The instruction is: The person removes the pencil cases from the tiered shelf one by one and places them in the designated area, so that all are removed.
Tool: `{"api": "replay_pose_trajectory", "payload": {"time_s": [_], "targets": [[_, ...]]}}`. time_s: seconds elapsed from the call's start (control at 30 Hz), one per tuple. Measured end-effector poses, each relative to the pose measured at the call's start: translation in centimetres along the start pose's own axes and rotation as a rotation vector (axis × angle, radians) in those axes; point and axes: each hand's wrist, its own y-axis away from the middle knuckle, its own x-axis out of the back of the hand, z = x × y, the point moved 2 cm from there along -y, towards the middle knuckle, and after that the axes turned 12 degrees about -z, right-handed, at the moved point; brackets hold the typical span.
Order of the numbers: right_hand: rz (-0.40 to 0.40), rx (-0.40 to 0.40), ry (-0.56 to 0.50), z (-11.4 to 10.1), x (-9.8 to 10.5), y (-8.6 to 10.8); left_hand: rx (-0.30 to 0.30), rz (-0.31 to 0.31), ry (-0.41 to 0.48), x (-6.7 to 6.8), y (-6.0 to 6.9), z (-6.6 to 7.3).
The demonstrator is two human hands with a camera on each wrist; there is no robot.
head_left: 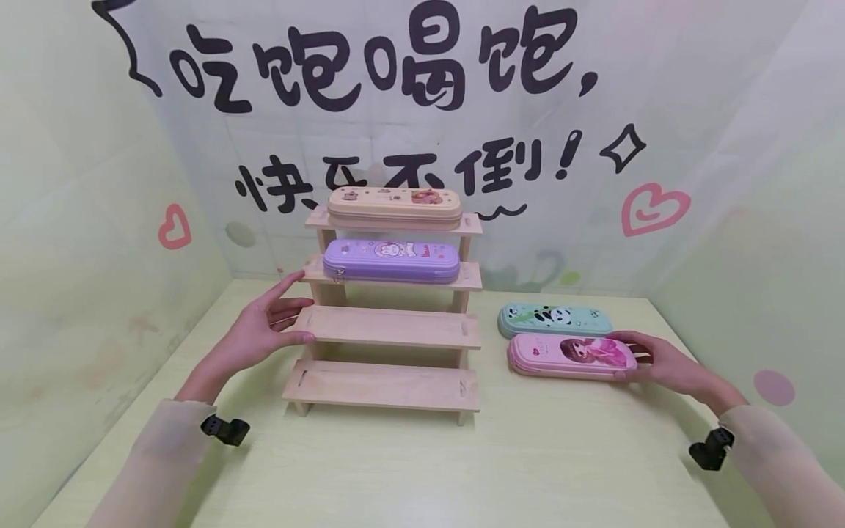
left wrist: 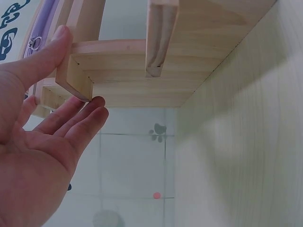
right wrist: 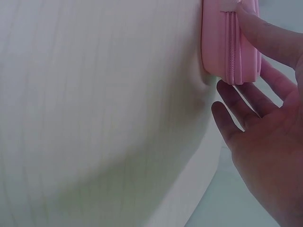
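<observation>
My left hand (head_left: 254,330) is at the left end of a four-step wooden display stand (head_left: 389,385); its thumb and fingers hold the end of a middle step, as the left wrist view (left wrist: 42,137) also shows. On the table to the right, my right hand (head_left: 667,363) grips the right end of a pink pencil case (head_left: 548,353) with a doll picture. In the right wrist view its thumb (right wrist: 274,38) lies along one side of the zipped end. Just behind is a mint-green pencil case (head_left: 528,317) with a panda.
A cream pencil case (head_left: 389,204) lies on the stand's top step, a purple pencil case (head_left: 356,257) on the step below. Printed cloth walls (head_left: 733,271) close off the back and both sides of the pale wooden table (head_left: 422,469).
</observation>
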Motion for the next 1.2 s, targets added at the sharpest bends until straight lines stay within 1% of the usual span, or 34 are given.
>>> {"api": "replay_pose_trajectory", "payload": {"time_s": [0.2,0.3,0.43,0.53,0.67,0.73,0.83,0.93,1.13,1.2], "targets": [[0.002,-0.009,0.004,-0.2,0.2,0.2,-0.005,0.0,0.005,0.0,0.0,0.1],[0.006,0.007,0.014,-0.2,0.5,0.3,-0.002,-0.001,0.005,0.0,0.0,0.2],[0.047,0.041,0.05,-0.3,1.4,0.6,0.0,0.0,0.004,0.0,0.0,0.1],[0.091,0.058,0.078,-1.2,2.2,0.9,-0.003,0.001,0.007,0.0,0.0,0.1],[0.13,0.08,0.095,-3.7,2.9,0.7,-0.009,0.003,0.009,0.0,0.0,0.1],[0.139,0.087,0.108,-5.6,3.0,0.4,-0.009,0.004,0.008,0.0,0.0,0.0],[0.126,0.088,0.125,-8.5,3.2,-0.5,-0.003,0.005,0.008,0.0,-0.1,-0.1],[0.111,0.112,0.127,-11.3,3.0,-1.7,0.001,0.002,0.01,0.0,-0.1,-0.2],[0.092,0.217,0.1,-16.3,2.2,-5.0,0.008,0.003,-0.001,0.0,0.0,-0.2],[0.087,0.238,0.088,-17.9,1.9,-6.2,0.008,0.007,0.0,0.1,0.0,-0.2]]}}
